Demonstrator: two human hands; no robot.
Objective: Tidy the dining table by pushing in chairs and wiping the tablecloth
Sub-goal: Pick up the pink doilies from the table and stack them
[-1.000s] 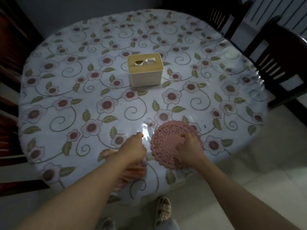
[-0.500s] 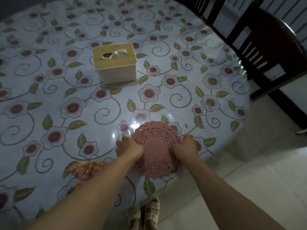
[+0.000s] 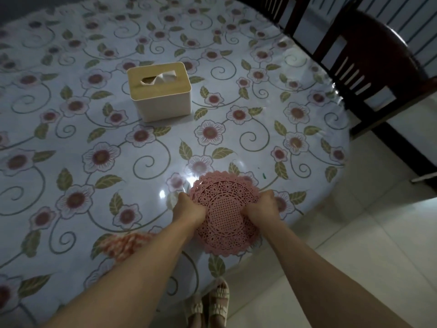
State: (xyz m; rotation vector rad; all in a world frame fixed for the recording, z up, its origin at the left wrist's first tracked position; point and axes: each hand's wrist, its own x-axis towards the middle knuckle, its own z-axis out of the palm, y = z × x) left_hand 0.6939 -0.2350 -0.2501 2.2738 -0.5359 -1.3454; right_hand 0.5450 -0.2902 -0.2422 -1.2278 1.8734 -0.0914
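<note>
A round pink lace-pattern mat lies near the front edge of the table, on the glossy flowered tablecloth. My left hand grips the mat's left rim and my right hand grips its right rim. An orange-and-white checked cloth lies crumpled on the tablecloth just left of my left forearm, which partly hides it. Dark wooden chairs stand at the table's far right side.
A cream tissue box with a wooden lid sits near the middle of the table. Pale floor tiles spread to the right. My sandalled feet show below the table edge.
My left hand moved off the checked cloth to the mat's left rim. Both hands now hold the mat. The view shifted right and closer.
</note>
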